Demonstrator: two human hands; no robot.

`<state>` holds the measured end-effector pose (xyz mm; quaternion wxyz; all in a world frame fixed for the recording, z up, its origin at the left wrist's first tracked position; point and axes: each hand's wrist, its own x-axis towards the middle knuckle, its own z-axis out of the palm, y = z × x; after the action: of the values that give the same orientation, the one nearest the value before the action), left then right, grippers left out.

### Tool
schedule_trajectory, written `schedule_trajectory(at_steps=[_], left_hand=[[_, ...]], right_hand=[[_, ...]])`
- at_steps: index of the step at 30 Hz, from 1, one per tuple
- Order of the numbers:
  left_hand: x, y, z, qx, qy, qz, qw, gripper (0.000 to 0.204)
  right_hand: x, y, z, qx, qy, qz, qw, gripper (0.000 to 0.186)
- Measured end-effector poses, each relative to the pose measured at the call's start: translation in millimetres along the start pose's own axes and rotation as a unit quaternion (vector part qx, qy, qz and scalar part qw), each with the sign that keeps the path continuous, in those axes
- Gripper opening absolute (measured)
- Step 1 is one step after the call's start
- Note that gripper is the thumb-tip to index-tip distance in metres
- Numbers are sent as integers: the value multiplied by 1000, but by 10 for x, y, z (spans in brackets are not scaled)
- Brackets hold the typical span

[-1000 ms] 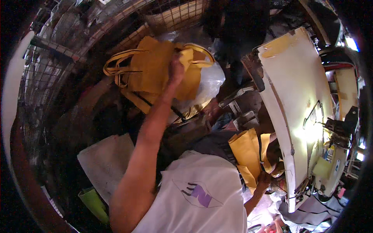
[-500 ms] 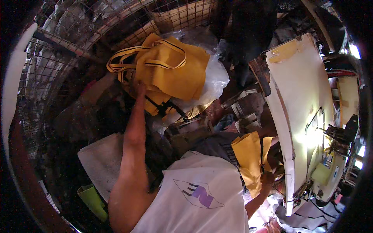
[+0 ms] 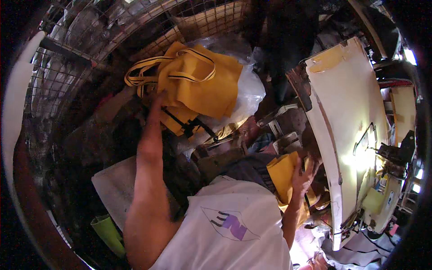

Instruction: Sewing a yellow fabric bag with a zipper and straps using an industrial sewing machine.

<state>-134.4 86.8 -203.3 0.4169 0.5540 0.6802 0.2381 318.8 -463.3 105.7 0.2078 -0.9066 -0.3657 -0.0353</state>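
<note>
A pile of yellow fabric bags (image 3: 209, 85) with dark-striped handles lies ahead of me on clear plastic. My left hand (image 3: 157, 99) reaches to the pile's left edge and touches it; its fingers are dark and partly hidden, so their grip does not show. On the right, a folded yellow fabric piece (image 3: 281, 173) with a black strip rests beside my lap. Over this piece lies my right hand (image 3: 304, 177), thumb and fingers apart, with nothing visibly gripped.
A white sewing table (image 3: 346, 103) with a worn edge stands close on my right, a lit sewing machine (image 3: 382, 198) on it. Wire mesh (image 3: 207, 18) runs along the far side. A grey board (image 3: 118, 186) and a green roll (image 3: 108, 234) lie at left.
My right hand has risen from the lower part of the yellow fabric piece and its fingers have spread. The piece has sunk and folded lower. My left hand has shifted slightly left.
</note>
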Motion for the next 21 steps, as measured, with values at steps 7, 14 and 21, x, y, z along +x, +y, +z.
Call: schedule_trajectory(at_steps=[7,14,21], left_hand=[[132,-111,-158,43,65,29,997,62],[62,447,-308,315,29,108,943,55],[-838,2535,-556,-176,54,75,980,51]], right_hand=[[95,-116,117,-10,21,-92,995,26],[71,-135,74,-6,11,-80,997,24],[91,-138,60,23,8,-100,995,27]])
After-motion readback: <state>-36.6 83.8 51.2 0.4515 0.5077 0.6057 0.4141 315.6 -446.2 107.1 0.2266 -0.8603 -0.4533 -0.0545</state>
